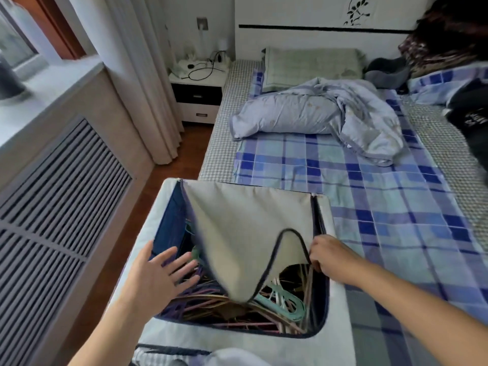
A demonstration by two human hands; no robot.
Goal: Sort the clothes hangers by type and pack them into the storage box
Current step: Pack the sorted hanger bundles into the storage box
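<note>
A grey fabric storage box [169, 336] with dark blue lining sits at the bed's near left corner. Its lid flap [245, 228] is partly folded over the opening. Inside lie several hangers [211, 307], purple, tan and pink ones at the left and a mint green plastic one [285, 299] at the right. My right hand [330, 256] pinches the flap's dark-piped edge at the box's right side. My left hand [158, 276] hovers with fingers spread over the box's left side, holding nothing.
The bed [383, 207] with a blue plaid sheet stretches ahead, with a crumpled pale quilt [330, 112] and a green pillow [311, 64]. A radiator cover [58, 196] and curtain [140, 83] line the left. A nightstand [198, 93] stands at the back.
</note>
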